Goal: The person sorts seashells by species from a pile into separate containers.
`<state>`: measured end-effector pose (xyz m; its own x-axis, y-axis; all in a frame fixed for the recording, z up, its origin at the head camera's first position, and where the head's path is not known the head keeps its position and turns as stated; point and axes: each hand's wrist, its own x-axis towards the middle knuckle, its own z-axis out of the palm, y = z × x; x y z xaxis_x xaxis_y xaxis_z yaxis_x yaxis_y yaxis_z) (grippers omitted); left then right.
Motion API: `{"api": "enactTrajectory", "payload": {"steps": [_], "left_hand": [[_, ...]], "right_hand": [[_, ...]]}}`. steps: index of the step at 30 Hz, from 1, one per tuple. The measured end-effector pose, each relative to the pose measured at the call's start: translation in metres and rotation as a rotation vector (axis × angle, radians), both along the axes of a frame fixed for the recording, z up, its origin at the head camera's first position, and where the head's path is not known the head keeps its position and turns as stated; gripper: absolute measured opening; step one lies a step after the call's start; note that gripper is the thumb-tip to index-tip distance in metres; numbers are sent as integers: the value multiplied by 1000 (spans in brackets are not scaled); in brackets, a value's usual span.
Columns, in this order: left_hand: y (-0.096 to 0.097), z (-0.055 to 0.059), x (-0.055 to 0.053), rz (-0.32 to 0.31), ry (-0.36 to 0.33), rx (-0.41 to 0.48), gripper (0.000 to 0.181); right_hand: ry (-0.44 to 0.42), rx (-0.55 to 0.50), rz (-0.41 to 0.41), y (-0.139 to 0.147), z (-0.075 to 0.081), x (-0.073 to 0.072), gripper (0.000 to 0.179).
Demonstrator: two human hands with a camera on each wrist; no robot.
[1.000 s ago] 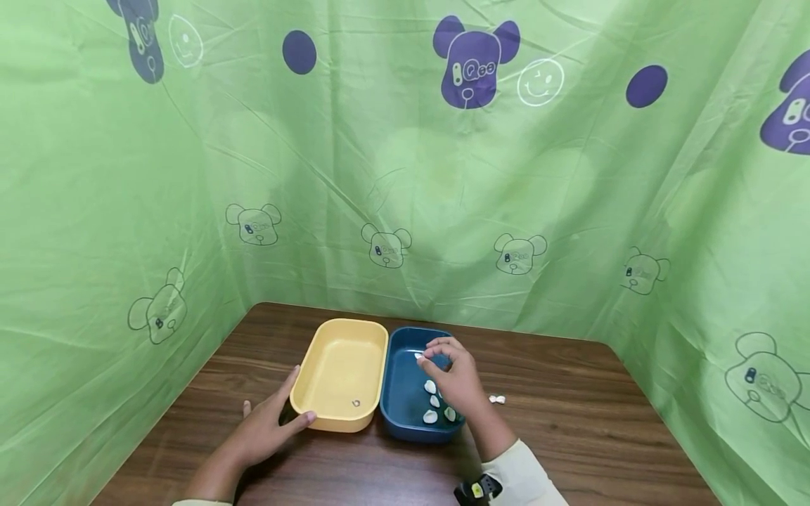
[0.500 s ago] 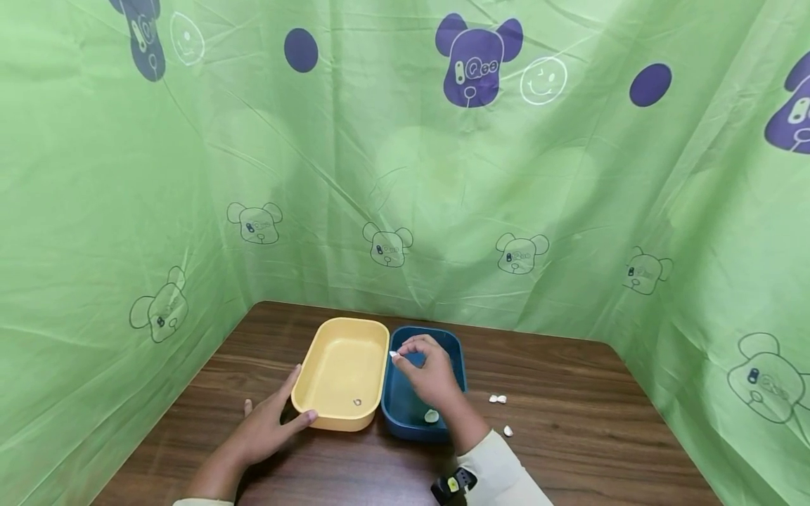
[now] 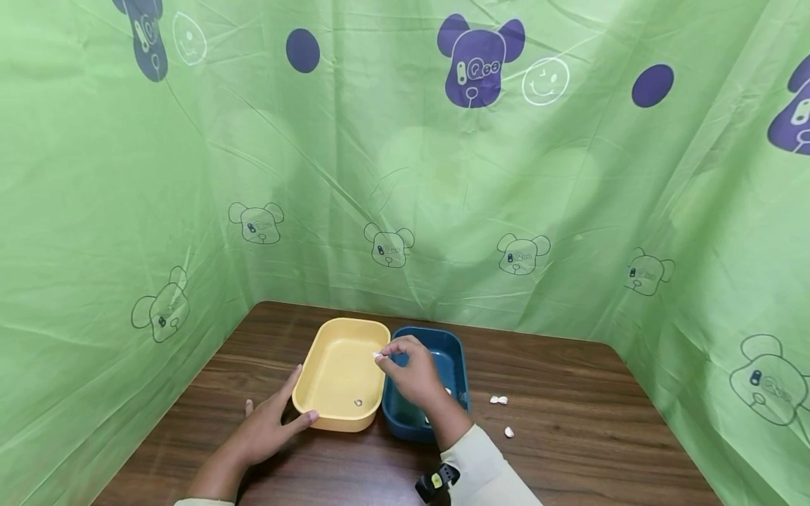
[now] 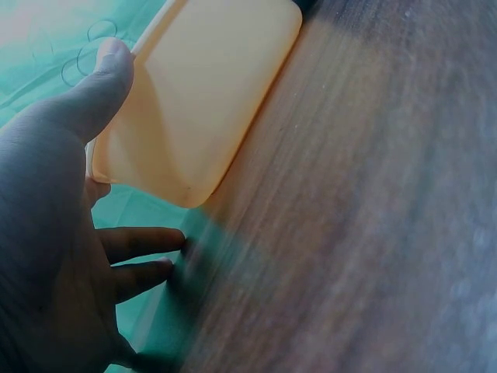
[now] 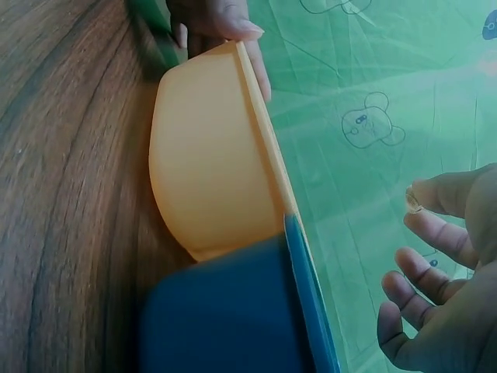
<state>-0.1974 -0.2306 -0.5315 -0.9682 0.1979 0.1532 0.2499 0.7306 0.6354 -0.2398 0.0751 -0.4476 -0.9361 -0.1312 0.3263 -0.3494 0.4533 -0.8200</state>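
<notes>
My left hand (image 3: 268, 426) grips the near left corner of the yellow plastic container (image 3: 338, 424), thumb on the rim. Two of its fingers stretch out below the corner in the left wrist view. Between thumb and index finger, my right hand (image 3: 411, 372) pinches a small white seashell (image 5: 412, 200) above the yellow container's right rim. Its other fingers are loosely bent. One small ring-shaped item (image 3: 358, 403) lies inside the yellow container near its front. The blue container (image 3: 457, 351) stands close on the right; my right hand and forearm hide much of its inside, where bits of white shell show.
On the brown wooden table (image 3: 569, 407), right of the blue container, lie a white shell pair (image 3: 498, 400) and a single white shell (image 3: 509, 432). A green printed curtain (image 3: 443, 176) surrounds the table at the back and sides.
My right hand has carried the shell left, from over the blue container to the yellow one's right rim. The left hand keeps its place. The single shell on the table has come into view.
</notes>
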Motion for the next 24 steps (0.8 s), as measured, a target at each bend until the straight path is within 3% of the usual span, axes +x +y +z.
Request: {"api": "enactTrajectory", "payload": {"steps": [14, 24], "left_hand": [[-1, 1, 0, 1, 12, -3, 101], [-1, 2, 1, -7, 0, -8, 102]], "right_hand": [[-16, -5, 38, -1, 4, 1, 19], [16, -10, 3, 12, 3, -2, 20]]}}
